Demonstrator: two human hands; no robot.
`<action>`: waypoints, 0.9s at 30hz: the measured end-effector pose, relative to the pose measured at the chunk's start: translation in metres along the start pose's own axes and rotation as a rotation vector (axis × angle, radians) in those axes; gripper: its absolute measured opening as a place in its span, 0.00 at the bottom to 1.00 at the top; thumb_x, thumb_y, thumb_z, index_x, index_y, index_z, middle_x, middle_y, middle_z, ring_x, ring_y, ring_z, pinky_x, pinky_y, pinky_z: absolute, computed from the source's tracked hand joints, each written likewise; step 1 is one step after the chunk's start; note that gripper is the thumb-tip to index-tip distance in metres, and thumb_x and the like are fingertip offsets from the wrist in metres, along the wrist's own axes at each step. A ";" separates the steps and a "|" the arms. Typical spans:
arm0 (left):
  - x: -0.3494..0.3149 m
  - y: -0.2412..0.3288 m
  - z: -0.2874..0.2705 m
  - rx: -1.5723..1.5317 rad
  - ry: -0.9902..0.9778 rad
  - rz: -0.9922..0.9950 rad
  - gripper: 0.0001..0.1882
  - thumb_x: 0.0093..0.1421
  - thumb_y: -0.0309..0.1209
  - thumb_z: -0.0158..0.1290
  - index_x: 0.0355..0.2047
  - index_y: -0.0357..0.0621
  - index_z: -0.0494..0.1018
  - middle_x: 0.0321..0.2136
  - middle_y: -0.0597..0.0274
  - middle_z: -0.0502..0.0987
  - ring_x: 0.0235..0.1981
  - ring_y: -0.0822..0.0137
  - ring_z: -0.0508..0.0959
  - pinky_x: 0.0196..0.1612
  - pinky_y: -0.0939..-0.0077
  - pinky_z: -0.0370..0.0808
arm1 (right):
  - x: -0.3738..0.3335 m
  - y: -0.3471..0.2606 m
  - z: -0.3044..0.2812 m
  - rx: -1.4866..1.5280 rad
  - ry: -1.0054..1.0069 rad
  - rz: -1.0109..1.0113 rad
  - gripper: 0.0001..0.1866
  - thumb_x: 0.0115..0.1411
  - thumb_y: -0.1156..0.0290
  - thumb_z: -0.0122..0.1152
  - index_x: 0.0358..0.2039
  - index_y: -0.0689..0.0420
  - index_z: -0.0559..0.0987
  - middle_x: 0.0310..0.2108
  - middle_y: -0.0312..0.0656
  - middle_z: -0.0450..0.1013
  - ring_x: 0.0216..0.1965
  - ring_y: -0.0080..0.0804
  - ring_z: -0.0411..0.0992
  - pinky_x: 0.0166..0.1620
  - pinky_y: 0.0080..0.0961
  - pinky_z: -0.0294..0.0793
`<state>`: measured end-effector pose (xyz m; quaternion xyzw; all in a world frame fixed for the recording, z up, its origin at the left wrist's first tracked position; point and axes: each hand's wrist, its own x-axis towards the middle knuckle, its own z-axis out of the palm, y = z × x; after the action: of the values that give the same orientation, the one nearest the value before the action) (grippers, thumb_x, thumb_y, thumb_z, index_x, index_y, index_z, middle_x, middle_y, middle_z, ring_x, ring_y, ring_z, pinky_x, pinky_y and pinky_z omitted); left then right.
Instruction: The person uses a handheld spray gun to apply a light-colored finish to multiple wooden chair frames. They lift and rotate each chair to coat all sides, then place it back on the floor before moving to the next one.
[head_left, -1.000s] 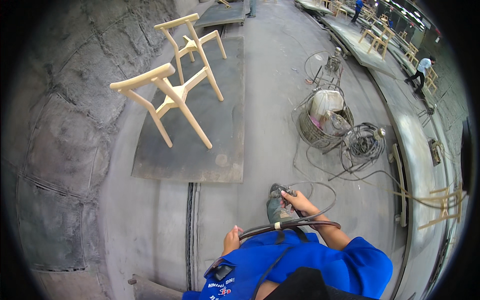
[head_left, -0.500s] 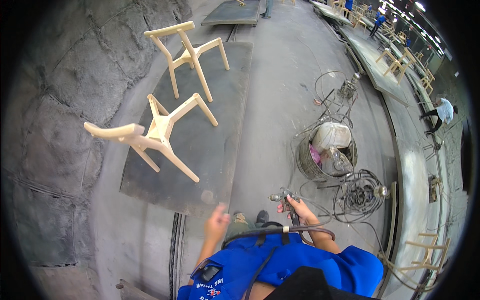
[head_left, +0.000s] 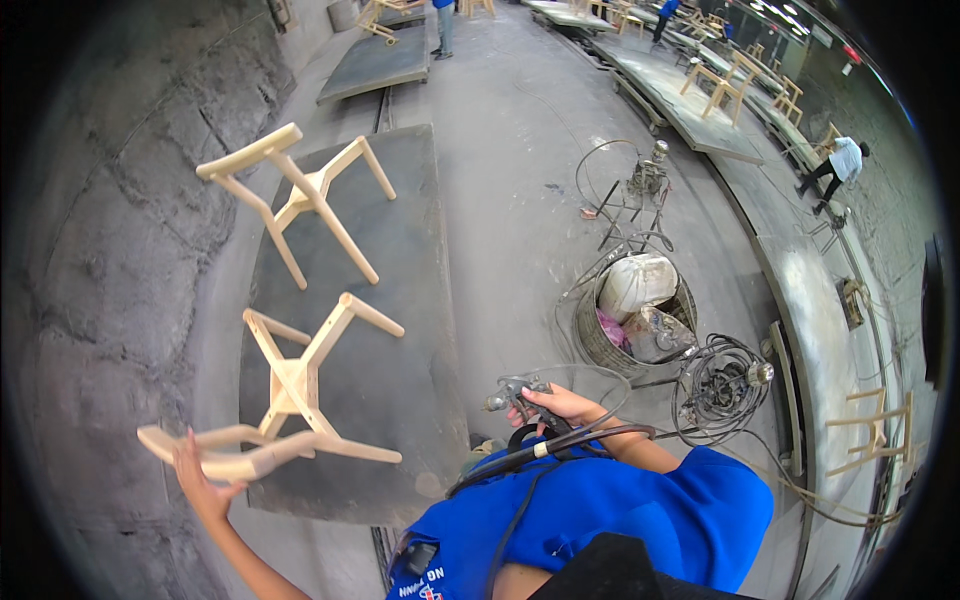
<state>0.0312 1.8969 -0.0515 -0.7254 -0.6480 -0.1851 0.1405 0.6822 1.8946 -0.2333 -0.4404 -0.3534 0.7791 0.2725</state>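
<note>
At the lower left, my left hand (head_left: 203,487) is closed around the curved backrest of a pale wooden chair frame (head_left: 290,392). The frame has crossed seat rails and no seat, and it stands on a dark, flat platform (head_left: 385,370). In front of my body, my right hand (head_left: 568,404) is wrapped around the grip of a metal spray gun (head_left: 515,390), its nozzle pointing left. A dark hose (head_left: 590,437) runs from the gun across my waist. A second, similar chair frame (head_left: 310,190) stands farther along the same platform, apart from my hands.
A grey, uneven wall (head_left: 110,300) rises on the left. To my right stand a round bin (head_left: 600,335) with containers inside, a coiled hose (head_left: 715,390) and a pump-like device (head_left: 650,170). Long platforms with chairs (head_left: 720,85) line the right, where a person (head_left: 840,165) bends.
My left hand has reached out left and taken hold of the near chair's backrest. That chair now looks turned. The view has shifted right; the spray gun stays in my right hand.
</note>
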 end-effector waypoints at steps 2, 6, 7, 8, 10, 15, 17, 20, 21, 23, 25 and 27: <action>0.002 -0.011 0.008 0.019 0.003 0.006 0.74 0.29 0.83 0.55 0.69 0.42 0.62 0.42 0.51 0.73 0.47 0.49 0.73 0.59 0.48 0.66 | 0.026 -0.020 0.004 -0.029 -0.041 -0.023 0.28 0.72 0.47 0.48 0.57 0.59 0.73 0.50 0.46 0.77 0.51 0.35 0.77 0.32 0.27 0.81; -0.019 0.012 0.028 -0.084 0.226 -0.084 0.74 0.29 0.81 0.59 0.70 0.43 0.61 0.46 0.52 0.73 0.46 0.53 0.74 0.45 0.54 0.72 | 0.075 -0.045 0.007 -0.164 -0.164 -0.050 0.30 0.72 0.45 0.48 0.60 0.58 0.72 0.52 0.40 0.75 0.54 0.33 0.74 0.48 0.33 0.77; -0.027 0.030 0.038 -0.089 0.321 -0.090 0.74 0.30 0.82 0.59 0.69 0.42 0.61 0.52 0.51 0.71 0.49 0.52 0.73 0.45 0.56 0.75 | 0.088 -0.052 0.003 -0.248 -0.194 -0.085 0.30 0.72 0.45 0.48 0.60 0.58 0.72 0.53 0.40 0.75 0.54 0.32 0.73 0.51 0.34 0.75; -0.031 0.052 0.050 -0.093 0.419 -0.100 0.74 0.31 0.83 0.58 0.69 0.41 0.60 0.59 0.49 0.70 0.53 0.52 0.73 0.45 0.57 0.77 | 0.096 -0.057 0.000 -0.228 -0.220 -0.096 0.30 0.72 0.45 0.48 0.60 0.58 0.72 0.54 0.39 0.74 0.56 0.33 0.73 0.56 0.34 0.70; -0.028 0.092 0.063 0.062 0.469 0.053 0.73 0.33 0.82 0.59 0.69 0.38 0.59 0.67 0.43 0.61 0.58 0.49 0.71 0.46 0.58 0.79 | 0.122 -0.068 -0.005 -0.156 -0.263 -0.060 0.30 0.72 0.46 0.48 0.62 0.57 0.70 0.54 0.41 0.73 0.59 0.34 0.70 0.57 0.35 0.70; 0.026 0.214 0.059 0.023 -0.321 -0.359 0.32 0.53 0.47 0.65 0.52 0.41 0.72 0.43 0.55 0.81 0.43 0.58 0.81 0.47 0.67 0.75 | 0.193 -0.107 -0.022 -0.144 -0.347 -0.002 0.24 0.72 0.47 0.49 0.55 0.53 0.71 0.46 0.36 0.74 0.53 0.28 0.71 0.47 0.31 0.74; 0.074 0.253 0.089 0.421 0.293 -0.012 0.57 0.43 0.72 0.64 0.62 0.40 0.66 0.57 0.47 0.73 0.49 0.47 0.76 0.52 0.55 0.71 | 0.221 -0.125 -0.029 -0.171 -0.221 -0.003 0.21 0.72 0.45 0.48 0.47 0.50 0.73 0.38 0.32 0.74 0.43 0.23 0.73 0.36 0.25 0.73; 0.132 0.279 0.120 0.335 0.142 -0.113 0.53 0.43 0.66 0.67 0.61 0.44 0.68 0.56 0.51 0.74 0.50 0.47 0.75 0.54 0.54 0.69 | 0.269 -0.163 -0.046 -0.185 -0.066 -0.018 0.23 0.72 0.42 0.46 0.44 0.50 0.73 0.32 0.30 0.74 0.34 0.20 0.73 0.27 0.19 0.68; 0.145 0.274 0.123 0.348 0.145 -0.069 0.52 0.42 0.65 0.68 0.61 0.46 0.68 0.56 0.52 0.74 0.51 0.48 0.74 0.54 0.55 0.69 | 0.283 -0.178 -0.055 -0.156 -0.042 -0.028 0.24 0.72 0.41 0.45 0.45 0.50 0.73 0.32 0.31 0.74 0.34 0.19 0.73 0.27 0.18 0.67; 0.163 0.237 0.117 0.372 0.035 -0.055 0.51 0.42 0.63 0.68 0.61 0.48 0.69 0.56 0.53 0.74 0.52 0.50 0.73 0.54 0.56 0.69 | 0.313 -0.206 -0.072 -0.114 0.008 -0.051 0.25 0.72 0.40 0.43 0.45 0.51 0.72 0.31 0.31 0.75 0.32 0.19 0.73 0.25 0.18 0.66; 0.165 0.197 0.100 0.122 0.175 -0.399 0.48 0.35 0.60 0.71 0.55 0.48 0.74 0.48 0.56 0.79 0.46 0.52 0.76 0.50 0.58 0.70 | 0.337 -0.225 -0.089 -0.144 0.068 -0.105 0.30 0.72 0.37 0.38 0.44 0.53 0.74 0.29 0.33 0.76 0.29 0.19 0.74 0.22 0.17 0.65; 0.157 0.171 0.096 0.331 0.072 -0.418 0.43 0.32 0.66 0.68 0.40 0.44 0.79 0.31 0.60 0.78 0.33 0.54 0.76 0.41 0.57 0.69 | 0.356 -0.234 -0.107 -0.213 0.109 -0.111 0.34 0.71 0.35 0.35 0.42 0.54 0.76 0.28 0.34 0.77 0.28 0.20 0.75 0.22 0.16 0.65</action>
<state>0.2237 2.0578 -0.0602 -0.5360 -0.7997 -0.1271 0.2390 0.6377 2.3307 -0.2630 -0.4881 -0.4426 0.6959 0.2856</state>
